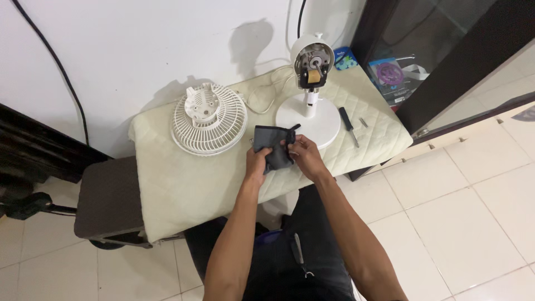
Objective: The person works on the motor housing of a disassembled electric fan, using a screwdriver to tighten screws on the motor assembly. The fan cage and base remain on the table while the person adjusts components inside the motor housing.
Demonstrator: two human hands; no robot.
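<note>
Both hands pinch the grey cloth [271, 147] between them: left hand [256, 165] at its near-left edge, right hand [304, 156] at its right, fan base [307, 120] just beyond.

Both hands, left hand [257, 165] and right hand [304, 156], hold a grey pouch [272, 146] beside the fan base [308, 120].

A small dark grey cloth bag [271, 146] is being held up just above the pale quilted cover. It is soft and floppy, with folds in it, and a short dark strap is sticking out at its top right corner. The left hand [257, 165] is gripping its lower left side. The right hand [304, 156] is pinching its right edge. The bag is hanging between both hands, tilting a little.
</note>
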